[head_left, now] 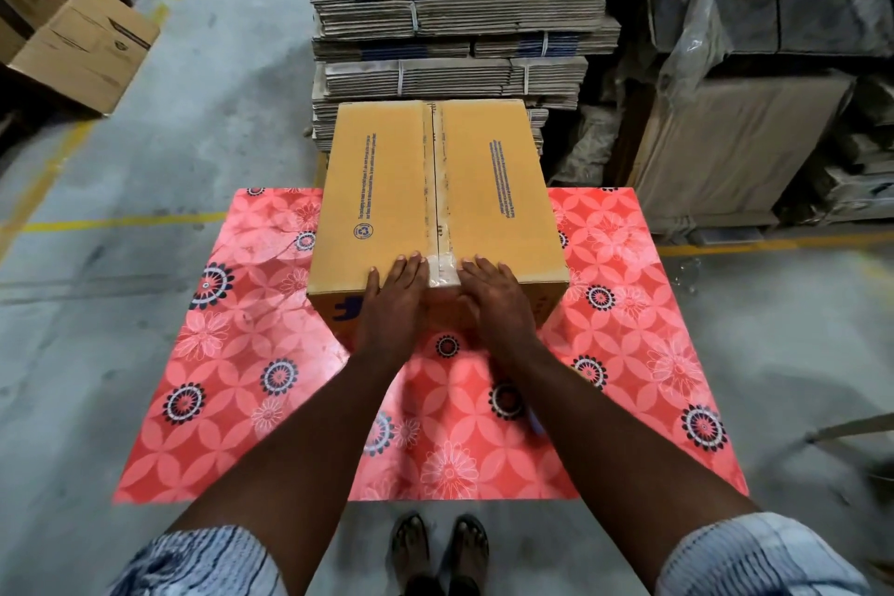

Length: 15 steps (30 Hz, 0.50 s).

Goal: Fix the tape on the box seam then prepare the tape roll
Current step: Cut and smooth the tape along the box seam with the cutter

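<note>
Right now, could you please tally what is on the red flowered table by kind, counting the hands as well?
Cardboard box: 1
Strip of tape along its seam: 1
Hands pressing the box's near edge: 2, left hand and right hand
Tape roll: 0 in view
Total: 4

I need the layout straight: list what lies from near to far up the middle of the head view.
Feet → red flowered table → left hand and right hand side by side on the box's near edge → tape between them → box → stack of flat cardboard.
</note>
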Motion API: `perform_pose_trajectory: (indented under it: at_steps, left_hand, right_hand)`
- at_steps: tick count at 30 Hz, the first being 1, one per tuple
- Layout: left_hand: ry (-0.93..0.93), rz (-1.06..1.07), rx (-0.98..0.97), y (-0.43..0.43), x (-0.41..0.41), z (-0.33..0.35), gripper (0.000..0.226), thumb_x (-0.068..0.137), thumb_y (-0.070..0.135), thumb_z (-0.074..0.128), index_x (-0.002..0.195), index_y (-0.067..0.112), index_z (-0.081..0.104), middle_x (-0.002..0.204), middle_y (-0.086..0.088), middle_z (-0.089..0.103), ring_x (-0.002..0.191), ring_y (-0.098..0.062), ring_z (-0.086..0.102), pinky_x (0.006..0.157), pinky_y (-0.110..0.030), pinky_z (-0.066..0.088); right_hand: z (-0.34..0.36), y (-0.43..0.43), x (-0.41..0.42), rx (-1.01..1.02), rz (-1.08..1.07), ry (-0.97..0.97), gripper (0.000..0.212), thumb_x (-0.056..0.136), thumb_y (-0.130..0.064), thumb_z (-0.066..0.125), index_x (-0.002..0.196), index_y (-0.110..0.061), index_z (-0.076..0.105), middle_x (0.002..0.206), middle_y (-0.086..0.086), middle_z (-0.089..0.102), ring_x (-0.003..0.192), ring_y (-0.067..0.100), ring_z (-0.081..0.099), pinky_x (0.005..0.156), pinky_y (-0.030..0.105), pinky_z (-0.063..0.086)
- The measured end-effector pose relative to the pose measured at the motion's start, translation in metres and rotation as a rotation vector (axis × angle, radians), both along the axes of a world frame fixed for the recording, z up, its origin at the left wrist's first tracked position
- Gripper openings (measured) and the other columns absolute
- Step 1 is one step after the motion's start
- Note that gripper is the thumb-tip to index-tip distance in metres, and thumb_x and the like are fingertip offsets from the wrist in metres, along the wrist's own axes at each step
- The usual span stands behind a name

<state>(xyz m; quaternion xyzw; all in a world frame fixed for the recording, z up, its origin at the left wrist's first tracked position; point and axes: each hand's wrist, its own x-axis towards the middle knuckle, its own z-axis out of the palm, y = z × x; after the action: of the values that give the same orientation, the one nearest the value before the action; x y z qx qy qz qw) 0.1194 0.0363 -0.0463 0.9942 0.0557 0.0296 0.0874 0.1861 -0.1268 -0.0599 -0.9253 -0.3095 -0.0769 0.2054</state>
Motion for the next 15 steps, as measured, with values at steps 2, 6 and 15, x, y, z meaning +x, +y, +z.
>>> perform_pose_trajectory:
  at_steps: [2, 6, 15]
  left_hand:
    - [-0.023, 0.006, -0.031, 0.005, -0.006, 0.000, 0.070, 0.087, 0.000, 0.046, 0.153, 0.013, 0.025, 0.163, -0.005, 0.024, 0.151, -0.024, 0.019, 0.121, -0.048, 0.013]
    - [-0.054, 0.047, -0.091, 0.013, -0.014, -0.001, 0.074, 0.082, -0.005, 0.051, 0.151, 0.010, 0.028, 0.161, -0.008, 0.028, 0.149, -0.028, 0.022, 0.121, -0.046, 0.016]
    - [-0.190, 0.090, -0.279, -0.020, -0.041, -0.011, 0.056, 0.091, 0.009, 0.050, 0.146, 0.003, 0.038, 0.157, -0.017, 0.034, 0.147, -0.033, 0.026, 0.121, -0.045, 0.023]
  right_hand:
    - [0.000, -0.009, -0.006, 0.090, -0.024, 0.047, 0.042, 0.088, -0.012, 0.047, 0.128, -0.008, 0.061, 0.136, 0.010, 0.059, 0.133, 0.028, 0.049, 0.115, 0.040, 0.026]
    - [0.001, -0.024, -0.015, 0.168, -0.113, 0.078, 0.050, 0.085, 0.007, 0.048, 0.131, -0.009, 0.058, 0.137, 0.009, 0.058, 0.134, 0.025, 0.047, 0.117, 0.038, 0.028]
    - [-0.001, -0.064, -0.047, 0.268, -0.310, 0.166, 0.023, 0.093, -0.015, 0.057, 0.114, -0.014, 0.065, 0.115, 0.006, 0.066, 0.106, 0.018, 0.052, 0.089, 0.023, 0.039]
